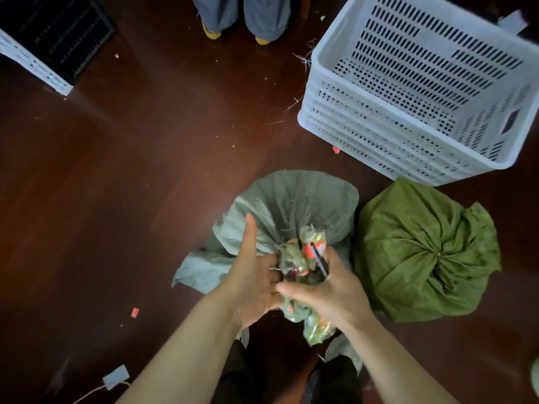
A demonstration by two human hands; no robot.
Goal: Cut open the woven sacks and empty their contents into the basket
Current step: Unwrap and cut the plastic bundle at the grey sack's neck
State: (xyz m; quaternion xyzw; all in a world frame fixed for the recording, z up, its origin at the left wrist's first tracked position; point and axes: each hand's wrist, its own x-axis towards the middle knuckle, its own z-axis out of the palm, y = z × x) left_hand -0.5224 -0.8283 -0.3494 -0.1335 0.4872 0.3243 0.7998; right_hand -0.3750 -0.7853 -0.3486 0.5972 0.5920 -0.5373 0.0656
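Two woven sacks stand on the floor (pixel 131 170) in front of the person: a grey woven sack (pixel 291 199) in the near middle, between the forearms, and a green woven sack (pixel 414 249) touching it on the right, knotted shut. The white plastic basket (pixel 364 132) sits farther off to the right, just beyond the green sack, with nothing much in it that I can make out. Work is at the grey sack's bunched neck (pixel 294 258), where crumpled green and orange printed material shows. The left hand (pixel 253 281) holds that neck from the left, palm turned inward, thumb stretched up along the cloth and fingers hidden behind the bunch. The right hand (pixel 329 287) comes in from the right, fingers curled round what look like dark scissors (pixel 319 262), whose blades point up and away into the gather. Both forearms reach forward and converge, wrists close together. The cut looks about to be made or just begun; I cannot tell whether the tie is severed. To do it well, the left hand should pull the neck taut and upright, with its fingers clear of the blades. The scissors should bite only the tie or the cloth just below it, not the contents. Once open, the sack needs lifting to the basket mouth-up, since tipping early would spill onto the floor.
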